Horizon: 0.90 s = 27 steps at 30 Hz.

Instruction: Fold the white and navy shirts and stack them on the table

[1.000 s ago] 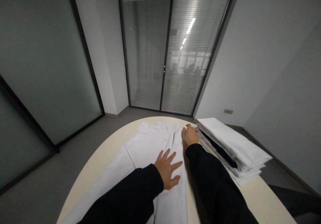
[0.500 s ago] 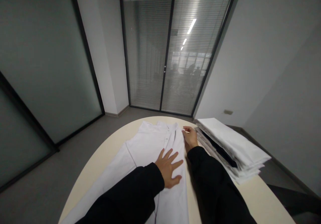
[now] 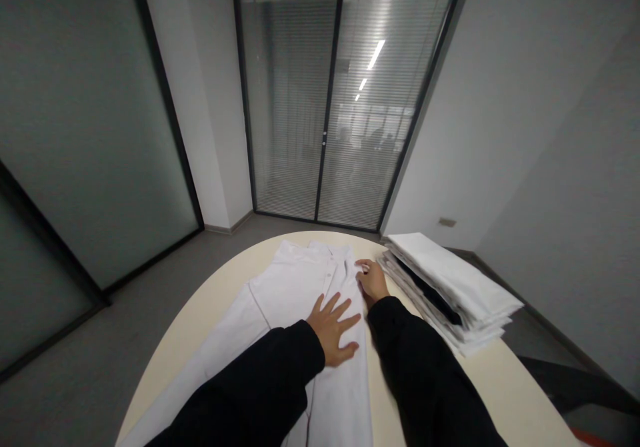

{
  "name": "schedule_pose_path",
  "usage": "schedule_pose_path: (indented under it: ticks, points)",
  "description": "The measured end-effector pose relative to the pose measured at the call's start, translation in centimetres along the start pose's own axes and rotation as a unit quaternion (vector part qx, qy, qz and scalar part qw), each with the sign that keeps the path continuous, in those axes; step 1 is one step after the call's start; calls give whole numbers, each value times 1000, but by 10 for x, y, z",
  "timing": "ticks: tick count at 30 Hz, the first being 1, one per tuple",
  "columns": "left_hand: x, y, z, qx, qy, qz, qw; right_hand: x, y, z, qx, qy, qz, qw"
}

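A white button-up shirt lies spread on the table, its collar end at the far side and a few small buttons showing near the top. My left hand rests flat on the shirt's right half, palm down with fingers spread. At the shirt's upper right edge, my right hand has its fingers curled in a pinch at the cloth. The fabric beside those fingertips is slightly creased. My left sleeve covers part of the shirt's lower middle.
The round cream table carries a stack of folded clothes, mostly white with one dark layer, to the right of my right forearm. Beyond the table's far edge are grey floor and a glass door with blinds.
My right hand has shifted slightly inward and nearer, its fingers now at the shirt's edge. My left hand stays flat on the cloth. The camera view has turned slightly.
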State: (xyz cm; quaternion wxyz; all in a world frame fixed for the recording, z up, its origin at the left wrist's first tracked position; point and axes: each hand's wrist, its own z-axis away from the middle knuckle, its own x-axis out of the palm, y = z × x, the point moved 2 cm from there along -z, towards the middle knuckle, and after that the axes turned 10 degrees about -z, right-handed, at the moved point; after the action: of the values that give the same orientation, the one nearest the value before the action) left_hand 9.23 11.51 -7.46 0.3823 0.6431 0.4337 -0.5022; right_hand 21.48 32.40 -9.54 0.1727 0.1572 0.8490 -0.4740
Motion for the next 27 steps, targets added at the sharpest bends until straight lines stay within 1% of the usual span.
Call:
schedule_pose_path:
  ticks: [3, 6, 8, 12, 14, 17, 19, 22, 23, 25, 27]
  points:
    - [0, 0, 1, -5, 4, 2, 1000, -8, -15, 7, -3, -3, 36, 999]
    - [0, 1, 3, -8, 8, 7, 1000, -11, -36, 21, -9, -12, 71, 997]
    - [-1, 2, 4, -12, 9, 9, 1000, -10, -52, 35, -9, -29, 86, 996]
    - [-4, 4, 6, -13, 25, 22, 999, -9, -83, 72, 6, -94, 112, 989]
    - [-4, 4, 5, -20, 25, 30, 999, -10, -97, 89, 4, -117, 118, 986]
    - [1, 4, -2, -34, 11, 19, 999, -14, -113, 112, -4, -138, 69, 988]
    - [9, 2, -11, -51, -7, 1, 999, -17, -118, 123, 14, -151, 20, 988]
    - [20, 0, -21, -105, -40, -11, 994, -22, -118, 135, 27, -159, -38, 986]
    - [22, 0, -23, -121, -40, -10, 992, -25, -116, 138, 24, -156, -54, 986]
    - [22, 1, -25, -147, -19, 0, 989, -29, -111, 143, 22, -149, -77, 986]
    - [18, 1, -25, -169, 6, 18, 985, -32, -105, 146, 18, -158, -70, 985]
